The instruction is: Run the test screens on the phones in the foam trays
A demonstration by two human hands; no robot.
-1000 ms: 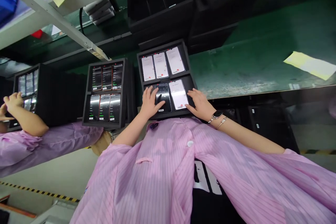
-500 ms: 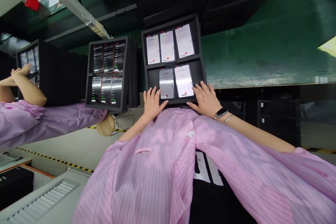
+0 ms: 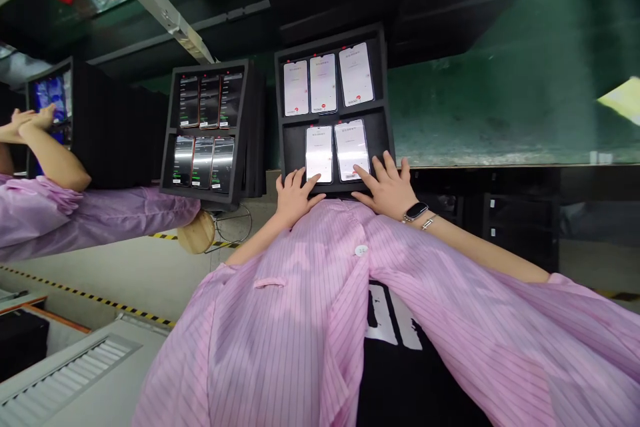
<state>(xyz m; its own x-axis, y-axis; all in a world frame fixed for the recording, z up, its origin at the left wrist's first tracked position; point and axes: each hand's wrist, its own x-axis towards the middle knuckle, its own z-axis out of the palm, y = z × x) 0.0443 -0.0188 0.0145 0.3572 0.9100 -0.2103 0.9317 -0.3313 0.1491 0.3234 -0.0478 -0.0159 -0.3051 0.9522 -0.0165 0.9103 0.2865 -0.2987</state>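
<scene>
In front of me stands a black two-row tray (image 3: 330,119) of smartphones. Three lie in its far row, and its near row holds a left phone (image 3: 319,152) and a right phone (image 3: 351,147), both with bright white screens. My left hand (image 3: 295,199) rests with spread fingers on the tray's near left edge, its index fingertip at the lower edge of the left phone. Over the near right corner lies my right hand (image 3: 391,188), fingers apart, with its index finger on the lower screen of the right phone. A watch (image 3: 416,211) is on my right wrist.
To the left, another black tray (image 3: 171,130) holds several dark-screened phones on a stack. Farther left a co-worker's hands (image 3: 35,119) are over a tray (image 3: 71,90). A yellow paper (image 3: 623,101) lies at right on the green bench (image 3: 500,113).
The near-left phone's screen has turned from grey to bright white. My right index finger has moved onto the near-right phone, and my left index finger has reached the left phone's lower edge.
</scene>
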